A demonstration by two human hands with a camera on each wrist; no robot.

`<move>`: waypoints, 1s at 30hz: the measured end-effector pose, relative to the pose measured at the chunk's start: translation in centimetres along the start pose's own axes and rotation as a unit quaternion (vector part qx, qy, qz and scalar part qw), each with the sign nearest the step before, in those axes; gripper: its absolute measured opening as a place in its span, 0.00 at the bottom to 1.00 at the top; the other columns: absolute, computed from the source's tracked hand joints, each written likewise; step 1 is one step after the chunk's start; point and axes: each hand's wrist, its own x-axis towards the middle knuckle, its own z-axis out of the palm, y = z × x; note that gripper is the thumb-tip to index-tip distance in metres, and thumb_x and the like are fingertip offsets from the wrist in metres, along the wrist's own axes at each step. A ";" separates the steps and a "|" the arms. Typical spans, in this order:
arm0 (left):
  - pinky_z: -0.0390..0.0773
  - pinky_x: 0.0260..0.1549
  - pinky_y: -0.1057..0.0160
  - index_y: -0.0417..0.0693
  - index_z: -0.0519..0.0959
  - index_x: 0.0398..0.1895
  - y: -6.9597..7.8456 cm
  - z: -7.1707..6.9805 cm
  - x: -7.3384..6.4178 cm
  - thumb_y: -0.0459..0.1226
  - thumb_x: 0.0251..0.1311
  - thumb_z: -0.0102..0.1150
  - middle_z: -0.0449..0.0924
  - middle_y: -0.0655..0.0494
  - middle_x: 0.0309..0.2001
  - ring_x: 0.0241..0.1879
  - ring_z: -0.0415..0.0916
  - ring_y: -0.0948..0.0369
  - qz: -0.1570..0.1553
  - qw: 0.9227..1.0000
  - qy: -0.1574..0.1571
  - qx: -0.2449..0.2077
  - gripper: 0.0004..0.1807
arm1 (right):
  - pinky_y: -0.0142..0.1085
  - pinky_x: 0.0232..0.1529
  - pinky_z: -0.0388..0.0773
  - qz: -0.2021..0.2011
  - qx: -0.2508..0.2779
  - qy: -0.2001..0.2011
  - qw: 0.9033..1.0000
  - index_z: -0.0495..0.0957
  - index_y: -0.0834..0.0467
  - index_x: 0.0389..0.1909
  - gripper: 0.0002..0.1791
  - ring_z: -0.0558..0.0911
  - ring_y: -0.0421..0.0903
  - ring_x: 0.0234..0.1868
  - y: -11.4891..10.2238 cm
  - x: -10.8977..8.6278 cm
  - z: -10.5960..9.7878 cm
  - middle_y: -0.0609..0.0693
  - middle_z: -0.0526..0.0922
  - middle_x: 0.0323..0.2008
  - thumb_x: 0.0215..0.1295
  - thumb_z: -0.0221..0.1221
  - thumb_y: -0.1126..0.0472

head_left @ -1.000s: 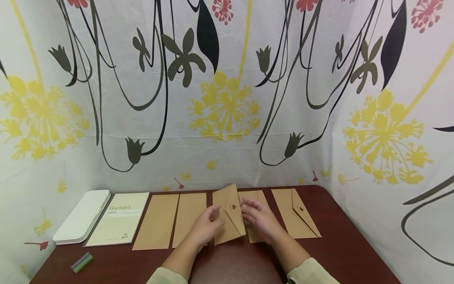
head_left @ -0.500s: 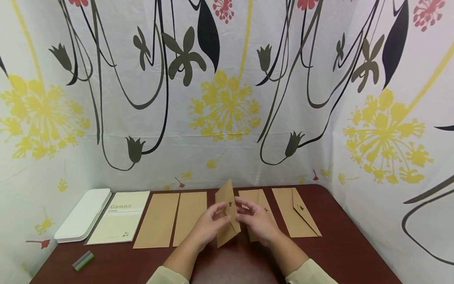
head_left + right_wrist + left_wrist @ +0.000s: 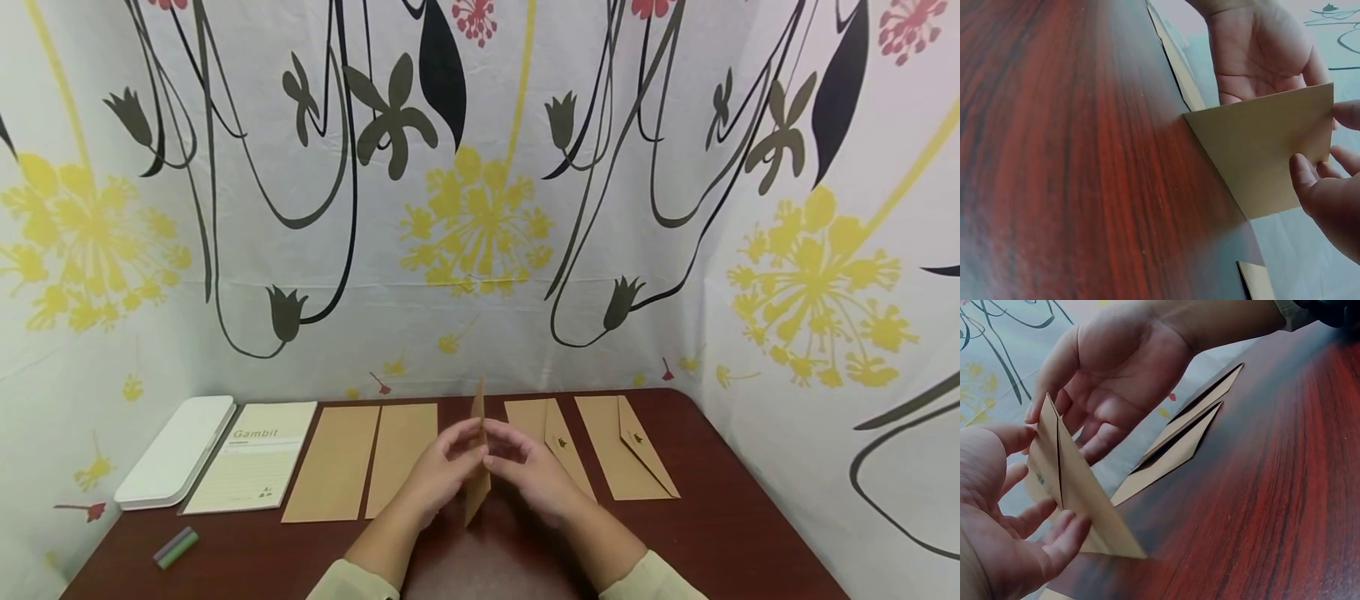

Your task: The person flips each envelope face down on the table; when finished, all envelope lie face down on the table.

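Observation:
A brown paper envelope stands on its edge between the two hands, seen almost edge-on in the head view. My left hand grips it from the left, thumb against its side. From the right, my right hand holds its side edge with fingertips and thumb. The left wrist view shows the envelope's pointed flap and a small dark print on that face. Its other face is plain in the right wrist view. Fingertips of both hands meet near the far end of the envelope.
Two flapped envelopes, one nearer and one farther right, lie on the dark red table. To the left lie two plain brown envelopes, a Gambit notepad, a white case and a small green-and-purple block.
The envelope has turned from showing its flap face to nearly edge-on. My right hand has moved left onto it, and both hands have come together around it.

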 end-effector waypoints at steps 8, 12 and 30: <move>0.88 0.59 0.49 0.54 0.74 0.75 0.5 -0.1 0.2 0.41 0.73 0.62 0.75 0.45 0.73 0.60 0.84 0.53 -0.012 0.998 0.042 -0.034 0.28 | 0.37 0.64 0.83 0.030 0.053 -0.023 0.998 0.66 0.55 0.81 0.35 0.81 0.48 0.67 0.5 -0.1 0.6 0.68 0.71 0.75 0.77 0.63 0.58; 0.86 0.59 0.49 0.51 0.77 0.73 0.5 -0.5 0.3 0.36 0.70 0.58 0.79 0.45 0.71 0.63 0.82 0.50 -0.001 0.996 0.086 -0.012 0.27 | 0.38 0.65 0.82 0.056 0.067 -0.027 0.996 0.65 0.57 0.81 0.33 0.78 0.51 0.72 1.2 -0.1 0.7 0.65 0.67 0.79 0.79 0.60 0.57; 0.85 0.56 0.53 0.43 0.75 0.73 -1.2 -1.7 0.7 0.25 0.61 0.56 0.76 0.42 0.74 0.68 0.78 0.42 -0.024 0.988 0.150 0.032 0.34 | 0.61 0.85 0.53 0.087 0.091 0.039 0.991 0.56 0.64 0.84 0.37 0.52 0.65 0.87 2.7 0.6 -1.4 0.65 0.54 0.86 0.82 0.55 0.54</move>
